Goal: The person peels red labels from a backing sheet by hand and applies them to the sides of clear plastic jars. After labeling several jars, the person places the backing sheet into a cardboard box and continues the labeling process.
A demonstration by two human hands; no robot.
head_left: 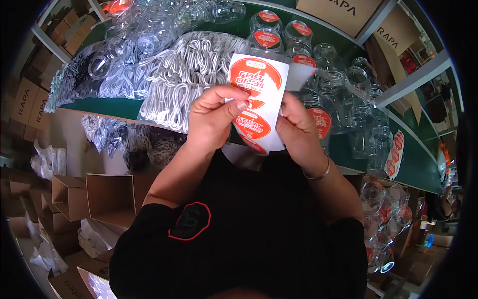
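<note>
Label sheet [273,94], one: white backing, glossy, printed with red round labels, at least three visible; held upright above the near edge of the table, in front of the chest.

Left hand [211,117], one: thumb and forefinger pressed together, pinching the sheet at a label partway down its face.

Right hand [301,134], one: at the sheet's right edge, fingers partly behind it, holding it between thumb and fingers. Bracelet [320,172], one, on the wrist.

Table [411,172]: green top, curved by the lens, with grey metal posts at the sides.

White cable bundles [172,102], a large pile, too many to count, left of the sheet. Grey-blue cable bundles [119,79], a second pile, farther left, dark ones at its end.

Jars with red labels [266,39], five made out, behind and to the right of the sheet.

Plain clear jars [331,89], perhaps a dozen or more, overlapping, right of the hands; more clear containers [154,20] heaped at the far left.

Second label sheet [396,154], one, lying at the table's right, several red labels.

RAPA cartons [343,12], two at the far right; further cartons with the same print stand at the left.

Room: open cardboard boxes [109,199], several, on the floor at left; a heap of clear jars [386,214], low at right.

Black shirt [249,214], one, with a red-edged patch [190,221].
</note>
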